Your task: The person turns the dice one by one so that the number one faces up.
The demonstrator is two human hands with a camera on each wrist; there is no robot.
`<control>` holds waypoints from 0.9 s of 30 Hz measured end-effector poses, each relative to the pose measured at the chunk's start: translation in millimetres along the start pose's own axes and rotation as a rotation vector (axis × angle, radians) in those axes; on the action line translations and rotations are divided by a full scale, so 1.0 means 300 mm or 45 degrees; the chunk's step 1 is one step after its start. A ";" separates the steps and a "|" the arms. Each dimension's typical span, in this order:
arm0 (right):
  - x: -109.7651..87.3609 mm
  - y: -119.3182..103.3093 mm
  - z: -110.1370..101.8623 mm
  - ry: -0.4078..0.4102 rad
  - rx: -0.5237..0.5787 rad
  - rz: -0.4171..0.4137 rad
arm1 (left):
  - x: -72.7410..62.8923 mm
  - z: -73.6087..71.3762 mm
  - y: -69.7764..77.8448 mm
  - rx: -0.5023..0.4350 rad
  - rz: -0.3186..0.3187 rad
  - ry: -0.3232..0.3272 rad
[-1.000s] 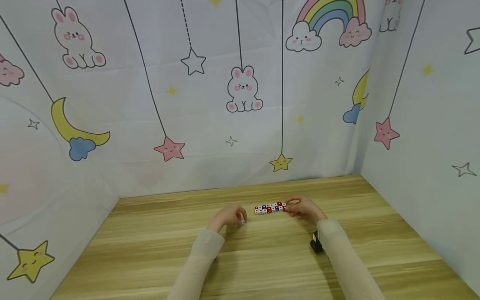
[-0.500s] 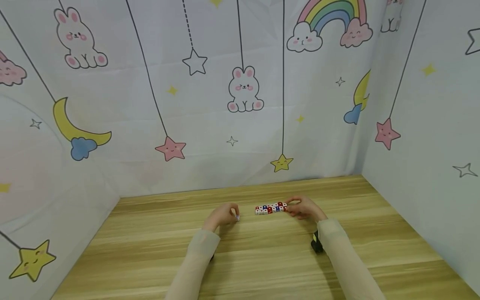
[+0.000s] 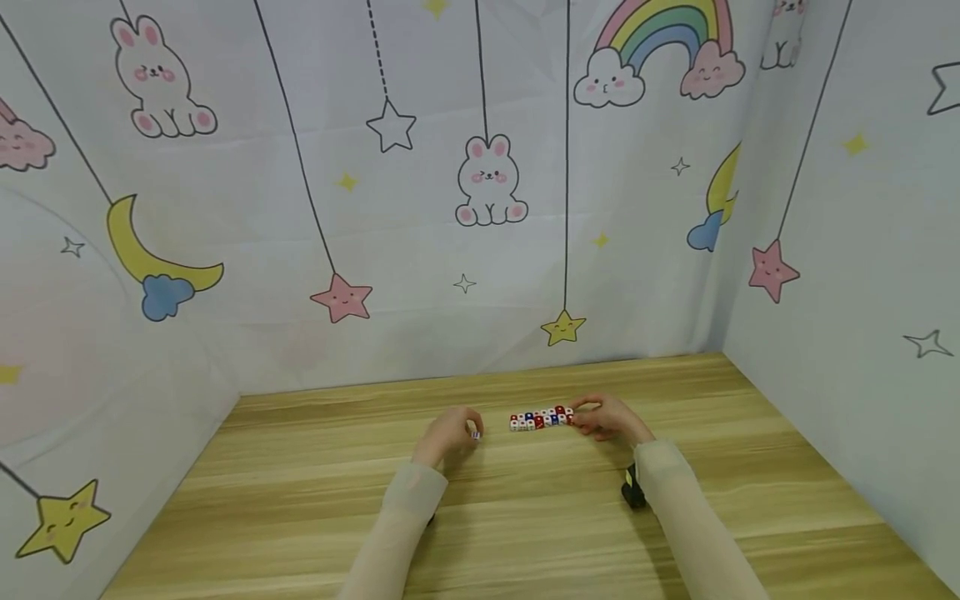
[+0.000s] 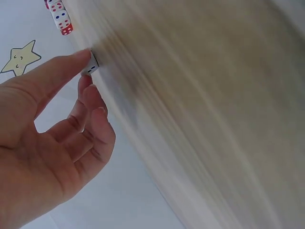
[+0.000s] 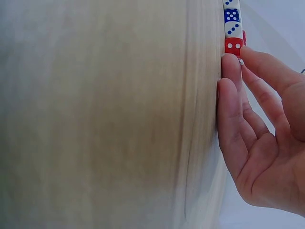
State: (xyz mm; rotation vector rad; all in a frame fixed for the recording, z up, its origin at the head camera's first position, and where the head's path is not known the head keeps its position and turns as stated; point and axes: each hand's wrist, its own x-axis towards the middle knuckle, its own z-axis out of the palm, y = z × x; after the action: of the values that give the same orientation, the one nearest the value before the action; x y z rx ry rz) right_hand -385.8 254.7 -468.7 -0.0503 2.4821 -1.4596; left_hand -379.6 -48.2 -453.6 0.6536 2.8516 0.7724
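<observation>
Two adjoining rows of small red, white and blue dice (image 3: 542, 419) stand on the wooden table. To their left, my left hand (image 3: 448, 433) pinches a single white die (image 4: 92, 64) with blue pips between thumb and fingertips, its other fingers loosely bent. At the right end of the rows is my right hand (image 3: 609, 417), fingertips touching the end dice. In the right wrist view these fingertips (image 5: 232, 61) lie right against a red die (image 5: 233, 46) with white pips, beside white and blue dice in line.
The wooden table (image 3: 525, 525) runs back to a white cloth backdrop (image 3: 420, 250) printed with rabbits, stars and moons. A similar cloth side wall (image 3: 847, 400) bounds it on the right. A black device (image 3: 633, 486) hangs under the right sleeve.
My left hand has shifted slightly left, away from the dice rows, and the die in its fingers has turned. The right hand and the rows stay where they were.
</observation>
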 end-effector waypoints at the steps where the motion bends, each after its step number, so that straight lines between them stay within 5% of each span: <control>1: 0.001 0.001 0.000 0.001 0.001 0.001 | 0.000 0.001 -0.001 0.007 0.004 0.003; 6: 0.003 0.001 0.000 0.001 0.002 0.010 | 0.000 -0.002 -0.007 0.005 0.038 0.006; 11: 0.004 0.000 -0.001 0.000 -0.011 0.005 | 0.002 -0.008 -0.019 -0.148 0.055 -0.063; 20: 0.007 0.004 0.002 0.006 -0.008 0.008 | -0.001 -0.016 -0.041 -0.327 -0.021 -0.112; 27: 0.004 0.001 0.003 0.006 -0.006 0.000 | -0.004 -0.010 -0.050 -0.400 -0.081 -0.055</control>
State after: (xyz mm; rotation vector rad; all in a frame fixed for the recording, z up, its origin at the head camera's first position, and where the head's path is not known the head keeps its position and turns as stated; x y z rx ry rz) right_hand -386.7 253.9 -469.5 -0.0473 2.4890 -1.4559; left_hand -384.7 -61.7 -458.5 0.5249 2.6145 1.1468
